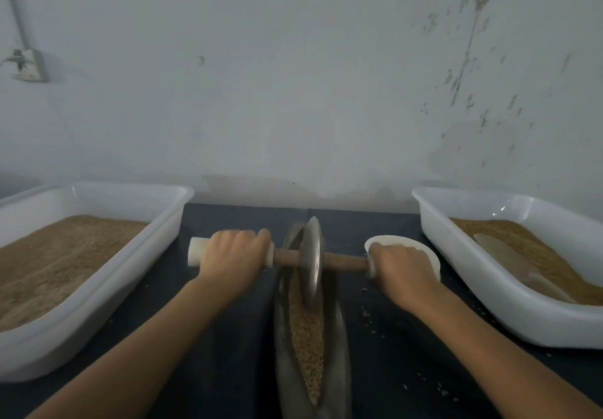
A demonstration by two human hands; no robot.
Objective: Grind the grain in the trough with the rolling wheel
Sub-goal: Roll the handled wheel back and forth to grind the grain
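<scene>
Metal wheel: the rolling wheel (312, 262) stands upright on its edge in the trough (339, 347), toward the 12 o'clock end of the channel.
Grain: the grain (306, 327) fills the channel from the wheel's foot toward 6 o'clock and looks largely whole, so grinding is judged far from done.
Axle: the wooden axle (342, 259) runs from 9 to 3 o'clock through the wheel hub.
Hands: the left hand (233, 255) is closed around the white sleeve (195, 252) on the 9 o'clock end; the right hand (399, 270) is closed around the 3 o'clock end.
Risk, tilt: uneven downward pressure between the two hands would likely cant the wheel and let it ride up the trough wall.
Risk, spill: a fast stroke would likely throw grain over the rim; stray kernels (367, 312) already lie on the counter (228, 369).
Risk, overrun: the wheel could climb out at the 12 o'clock tip.
Obstruction: a white bowl (421, 249) sits just beyond the right hand and could be knocked.
Surroundings: the left tray (98, 291) at 9 o'clock and the right tray (489, 275) at 3 o'clock hold brown grain, clear of the stroke path.
</scene>
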